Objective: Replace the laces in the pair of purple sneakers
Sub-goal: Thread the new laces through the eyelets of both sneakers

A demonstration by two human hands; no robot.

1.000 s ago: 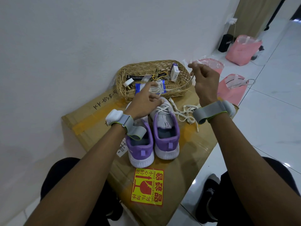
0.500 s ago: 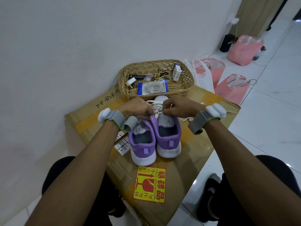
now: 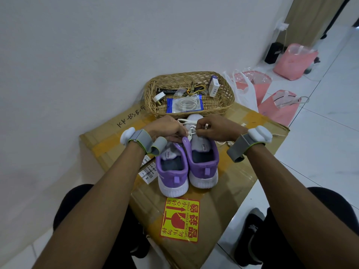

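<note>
Clearly the work is centred just in front of the basket [image 3: 230, 94], seen from the head camera. The cardboard box [image 3: 239, 171] serves as the work surface, with the basket at its far edge. Both purple sneakers stand side by side on it, heels toward the person and toes toward the basket, probably so the eyelet rows face up and are easy to reach.

The left sneaker [image 3: 172, 177] sits nearer the person and has no lace that I can see; its front is hidden under the left wrist. The right sneaker [image 3: 204, 167] has its toe almost touching the basket, and a white lace [image 3: 191, 131] crosses its upper.

The left hand [image 3: 167, 129] has its fingers curled against the inner eyelet edge of the right sneaker, apparently steadying it. The right hand [image 3: 217, 128] pinches the lace between thumb and fingertips right over the eyelets, likely feeding or pulling it through a hole. Which way it is going cannot be told.

More loose lace lies on the box beside the right wrist. Inside the basket lies a blue packet [image 3: 184, 104] holding a white coil, within easy reach; whether it is a spare lace is unclear.
</note>
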